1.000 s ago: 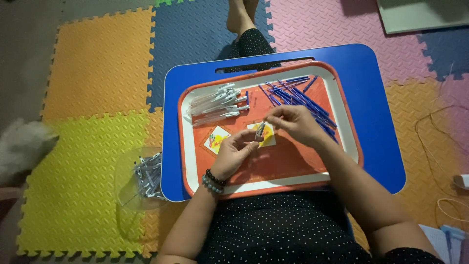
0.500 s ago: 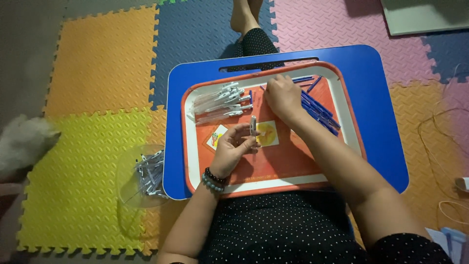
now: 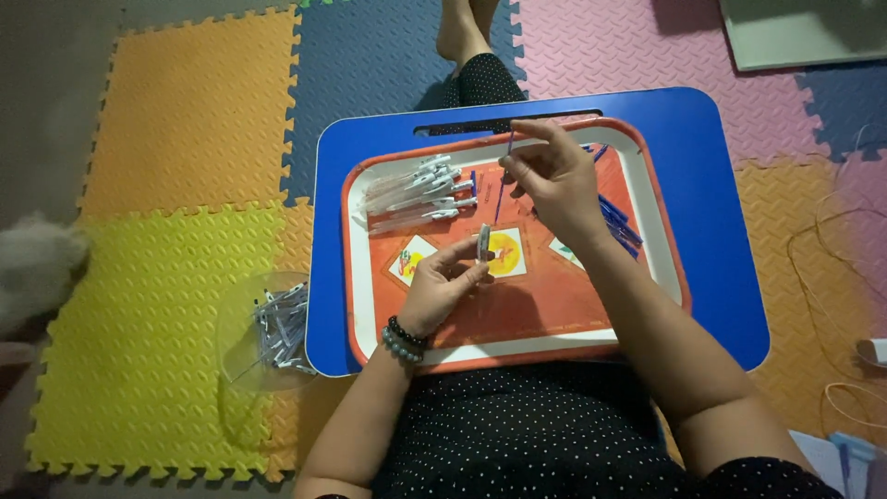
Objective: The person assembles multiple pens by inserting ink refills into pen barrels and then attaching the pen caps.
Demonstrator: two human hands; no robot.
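My left hand (image 3: 442, 282) holds a clear pen barrel (image 3: 481, 245) upright over the middle of an orange tray (image 3: 647, 176). My right hand (image 3: 547, 176) pinches a thin blue refill (image 3: 504, 176) by its top end, and the refill hangs down over the tray's far part. A heap of clear pen barrels with white ends (image 3: 411, 196) lies at the tray's far left. More blue refills (image 3: 619, 226) lie behind my right wrist on the tray's right side.
The tray rests on a blue lap table (image 3: 721, 222) over my legs. A clear bowl (image 3: 263, 328) with several pens sits on the yellow foam mat at the left. Cables (image 3: 832, 249) lie on the mat at the right. A white furry shape (image 3: 37, 263) is at the left edge.
My right hand left the left hand, reached to the blue refills and came up holding one. My left hand stayed over the tray's middle with the barrel.
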